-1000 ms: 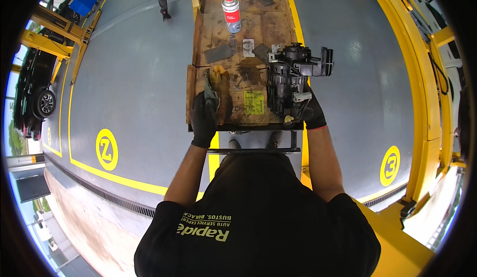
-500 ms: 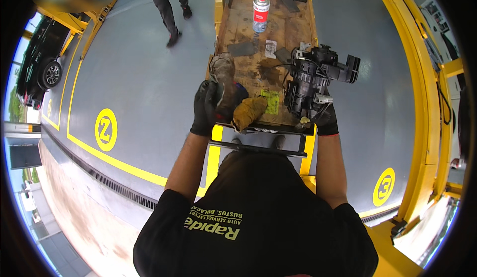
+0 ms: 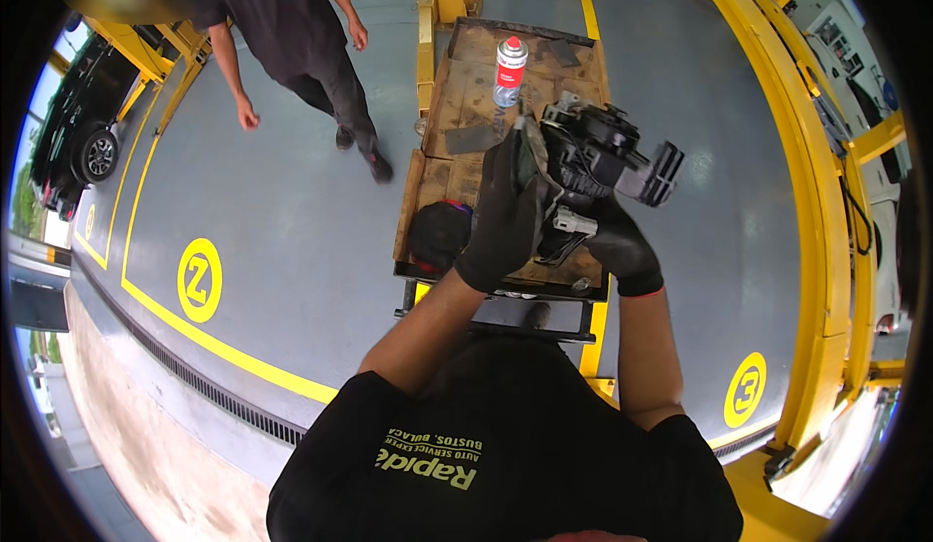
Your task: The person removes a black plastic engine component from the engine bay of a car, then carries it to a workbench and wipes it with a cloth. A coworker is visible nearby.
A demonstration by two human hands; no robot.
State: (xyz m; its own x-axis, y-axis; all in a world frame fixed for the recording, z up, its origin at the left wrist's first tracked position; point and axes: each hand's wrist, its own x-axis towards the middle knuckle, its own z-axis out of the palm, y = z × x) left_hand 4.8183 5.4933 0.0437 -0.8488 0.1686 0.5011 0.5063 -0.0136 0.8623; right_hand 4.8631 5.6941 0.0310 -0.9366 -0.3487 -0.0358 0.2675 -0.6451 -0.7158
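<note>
A black plastic car part (image 3: 604,148) with ribbed housing, thin wires and a light grey connector (image 3: 573,221) is held up over the trolley. My right hand (image 3: 624,247), in a dark glove, grips it from below at its near right side. My gloved left hand (image 3: 501,216) is against the part's left side, fingers pointing away from me. A greyish rag (image 3: 531,148) is pinched in it, pressed between palm and part. The left fingertips are partly hidden. A dark bundled cloth (image 3: 439,235) lies on the trolley left of my left hand.
The worn wooden trolley top (image 3: 442,174) has a raised dark edge. On it stand a red-and-white spray can (image 3: 510,73) and a flat grey piece (image 3: 473,139). A co-worker (image 3: 301,46) walks at the far left. A yellow lift post (image 3: 826,250) rises at right.
My left hand has lifted the greyish rag off the trolley and brought it right, against the car part. The part has been raised and tilted. The co-worker has come nearer.
</note>
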